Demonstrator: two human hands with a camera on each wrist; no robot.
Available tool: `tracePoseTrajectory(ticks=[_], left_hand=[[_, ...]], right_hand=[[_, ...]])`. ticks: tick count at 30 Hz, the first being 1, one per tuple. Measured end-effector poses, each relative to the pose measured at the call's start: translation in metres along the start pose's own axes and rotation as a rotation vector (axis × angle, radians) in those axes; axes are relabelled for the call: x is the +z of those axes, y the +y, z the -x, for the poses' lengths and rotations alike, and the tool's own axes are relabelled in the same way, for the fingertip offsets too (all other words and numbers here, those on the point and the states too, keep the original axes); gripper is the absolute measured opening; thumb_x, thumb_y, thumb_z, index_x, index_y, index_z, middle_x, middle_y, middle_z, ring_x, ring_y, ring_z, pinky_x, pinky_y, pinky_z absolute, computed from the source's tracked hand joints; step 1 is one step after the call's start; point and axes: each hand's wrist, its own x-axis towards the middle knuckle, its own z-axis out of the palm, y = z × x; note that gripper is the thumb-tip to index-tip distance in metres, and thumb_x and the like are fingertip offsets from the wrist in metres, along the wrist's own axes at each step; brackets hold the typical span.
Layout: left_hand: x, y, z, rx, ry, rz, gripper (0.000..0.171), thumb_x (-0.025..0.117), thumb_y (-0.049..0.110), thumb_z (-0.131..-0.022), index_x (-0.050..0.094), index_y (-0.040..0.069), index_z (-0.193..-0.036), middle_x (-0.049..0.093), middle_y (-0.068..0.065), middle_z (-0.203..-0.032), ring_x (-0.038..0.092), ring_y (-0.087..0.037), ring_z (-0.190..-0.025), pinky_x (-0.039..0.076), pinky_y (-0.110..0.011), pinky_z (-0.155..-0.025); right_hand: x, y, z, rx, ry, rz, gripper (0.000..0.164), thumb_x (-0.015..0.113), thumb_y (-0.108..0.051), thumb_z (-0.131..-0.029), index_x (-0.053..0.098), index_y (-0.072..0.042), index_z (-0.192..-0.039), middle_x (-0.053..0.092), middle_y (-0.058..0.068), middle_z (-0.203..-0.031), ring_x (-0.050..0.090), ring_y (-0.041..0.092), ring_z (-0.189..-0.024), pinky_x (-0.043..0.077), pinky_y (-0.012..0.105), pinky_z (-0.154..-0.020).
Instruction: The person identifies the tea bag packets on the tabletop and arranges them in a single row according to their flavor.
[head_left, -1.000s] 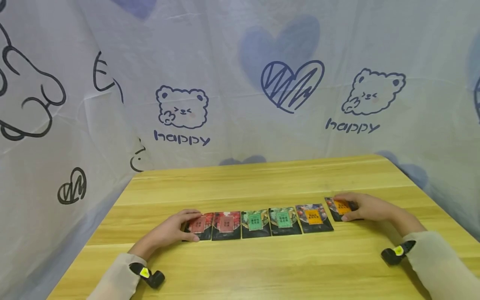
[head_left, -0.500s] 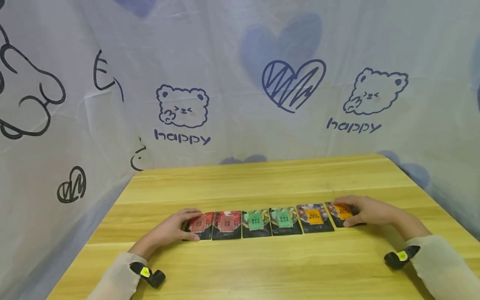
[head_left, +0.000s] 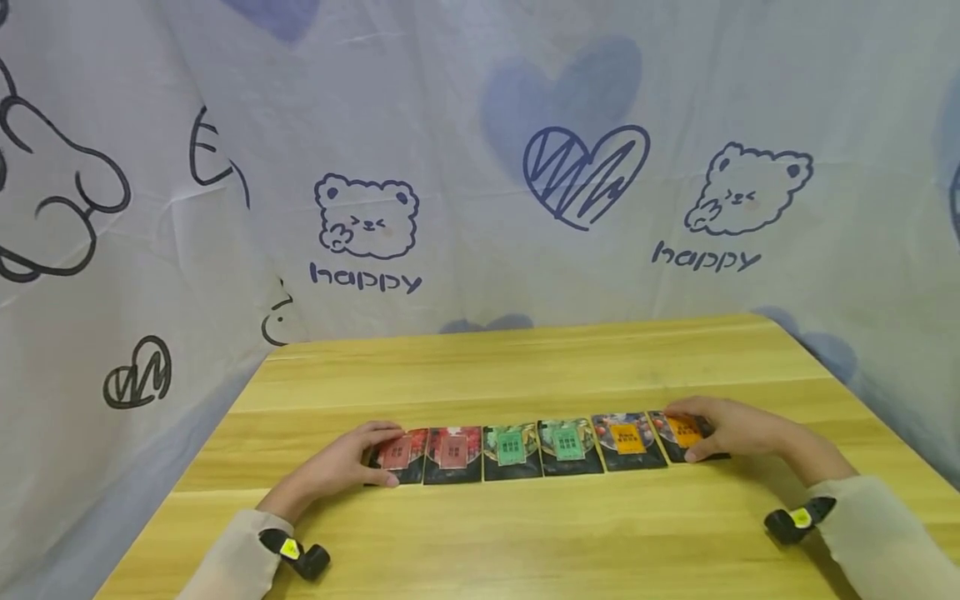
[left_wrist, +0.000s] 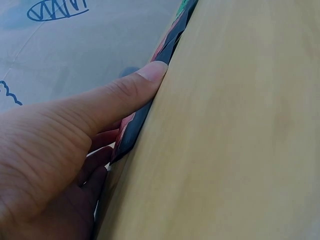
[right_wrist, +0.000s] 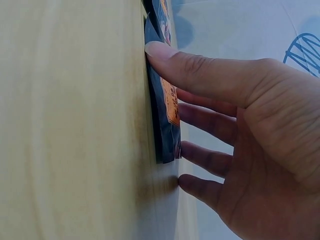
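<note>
Several flat seasoning-style packets lie in a row across the table. My left hand [head_left: 341, 460] holds the leftmost red-labelled packet [head_left: 401, 454], thumb at its near edge and fingers at its far edge. In the left wrist view the thumb [left_wrist: 132, 85] presses the packet's black lower border [left_wrist: 134, 131]. At the other end my right hand [head_left: 742, 429] holds the rightmost orange-labelled packet [head_left: 681, 432] by its near and far edges, partly hiding it. The right wrist view shows that packet [right_wrist: 161, 112] lying under the thumb, its other fingers spread along the far side.
Between the hands lie another red packet [head_left: 453, 456], two green-labelled packets [head_left: 512, 452] and another orange packet [head_left: 628, 442], side by side. The wooden table [head_left: 495, 533] meets a printed cloth backdrop [head_left: 465, 167] behind. Each wrist wears a small black camera [head_left: 303, 557].
My right hand has slid its orange packet nearer and into line with the row, right beside the other orange packet. The left hand has stayed on the leftmost red packet.
</note>
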Motion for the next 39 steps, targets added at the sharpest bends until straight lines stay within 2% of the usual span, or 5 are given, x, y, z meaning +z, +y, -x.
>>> tracePoseTrajectory(ticks=[12, 24, 31, 39], left_hand=[[-0.006, -0.002, 0.008, -0.017, 0.013, -0.015, 0.078, 0.079, 0.044, -0.079, 0.051, 0.011, -0.144, 0.039, -0.017, -0.149, 0.033, -0.044, -0.136, 0.029, -0.062, -0.108], [-0.007, 0.001, 0.009, -0.034, 0.012, -0.021, 0.079, 0.080, 0.044, -0.079, 0.051, 0.009, -0.144, 0.039, -0.018, -0.149, 0.033, -0.043, -0.137, 0.028, -0.060, -0.109], [-0.009, 0.003, 0.008, -0.035, 0.015, -0.033, 0.079, 0.080, 0.044, -0.078, 0.051, 0.010, -0.143, 0.040, -0.017, -0.149, 0.034, -0.043, -0.136, 0.028, -0.060, -0.109], [-0.010, 0.002, 0.010, -0.035, 0.011, -0.002, 0.080, 0.080, 0.044, -0.078, 0.051, 0.008, -0.143, 0.038, -0.018, -0.149, 0.032, -0.042, -0.138, 0.026, -0.059, -0.110]], right_hand=[[-0.003, -0.011, -0.006, -0.034, 0.001, 0.013, 0.075, 0.077, -0.038, -0.083, 0.051, 0.003, -0.139, 0.047, 0.027, -0.140, 0.043, 0.048, -0.127, 0.038, 0.059, -0.101], [-0.001, -0.012, -0.007, -0.027, 0.000, 0.013, 0.074, 0.079, -0.036, -0.082, 0.052, 0.003, -0.138, 0.046, 0.028, -0.140, 0.043, 0.048, -0.127, 0.039, 0.059, -0.101], [-0.006, -0.014, -0.004, -0.050, 0.002, 0.015, 0.074, 0.078, -0.037, -0.083, 0.051, 0.003, -0.139, 0.045, 0.027, -0.142, 0.043, 0.048, -0.127, 0.038, 0.059, -0.101], [-0.004, -0.013, -0.005, -0.045, 0.001, 0.014, 0.076, 0.078, -0.039, -0.081, 0.051, 0.002, -0.139, 0.045, 0.027, -0.142, 0.041, 0.049, -0.129, 0.036, 0.060, -0.103]])
